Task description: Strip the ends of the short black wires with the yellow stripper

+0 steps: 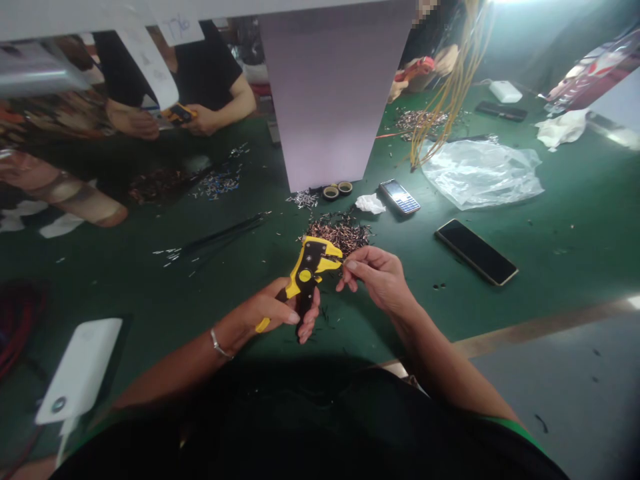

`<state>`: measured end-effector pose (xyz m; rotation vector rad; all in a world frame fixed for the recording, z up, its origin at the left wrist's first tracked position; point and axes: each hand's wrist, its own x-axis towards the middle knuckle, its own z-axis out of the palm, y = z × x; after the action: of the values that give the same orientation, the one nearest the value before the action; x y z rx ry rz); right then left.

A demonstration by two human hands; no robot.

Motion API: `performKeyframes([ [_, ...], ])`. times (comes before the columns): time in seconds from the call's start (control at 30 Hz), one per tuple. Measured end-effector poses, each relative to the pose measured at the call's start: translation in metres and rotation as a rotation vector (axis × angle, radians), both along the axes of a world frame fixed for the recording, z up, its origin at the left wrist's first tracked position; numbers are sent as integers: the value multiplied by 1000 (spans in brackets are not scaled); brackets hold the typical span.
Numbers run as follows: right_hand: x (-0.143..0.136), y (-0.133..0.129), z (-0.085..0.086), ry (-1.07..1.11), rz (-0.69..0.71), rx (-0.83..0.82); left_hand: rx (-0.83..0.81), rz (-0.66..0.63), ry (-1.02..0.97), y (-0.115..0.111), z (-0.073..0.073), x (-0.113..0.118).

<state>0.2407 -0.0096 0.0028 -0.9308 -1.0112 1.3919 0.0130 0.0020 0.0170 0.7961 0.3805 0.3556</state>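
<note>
Here the left hand (280,310) is wrapped around the handles of a yellow and black wire stripper (306,270), fingers curled over the lower handle so the tool's head tilts up and to the right, toward the other hand. The right hand (380,277) is pinched closed, thumb and fingertips drawn together just beside the stripper's mouth; whatever it pinches is too thin to make out, though the grip suits a short piece of wire fed into the tool. Both hands hover low over the green table (575,220), close to the body, which keeps the work steady and under the eye.

Just beyond the stripper lies a pile of cut wire ends (343,233), within easy reach of either hand. Farther back stand 2 small tape rolls (337,191) and a crumpled tissue (371,203); a keypad phone (399,197) and a black smartphone (476,252) lie to the right, well apart from the work. A clear plastic bag (480,175) sits beneath hanging yellow wires (453,80). A white power bank (80,370) rests at the near left. Across the table another person's hands (165,120) hold a similar yellow tool.
</note>
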Motion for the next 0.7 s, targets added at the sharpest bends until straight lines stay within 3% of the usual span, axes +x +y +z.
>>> performKeyframes([
  [0.7, 3, -1, -5, -56, 56, 8, 7, -57, 4, 3, 0, 0],
])
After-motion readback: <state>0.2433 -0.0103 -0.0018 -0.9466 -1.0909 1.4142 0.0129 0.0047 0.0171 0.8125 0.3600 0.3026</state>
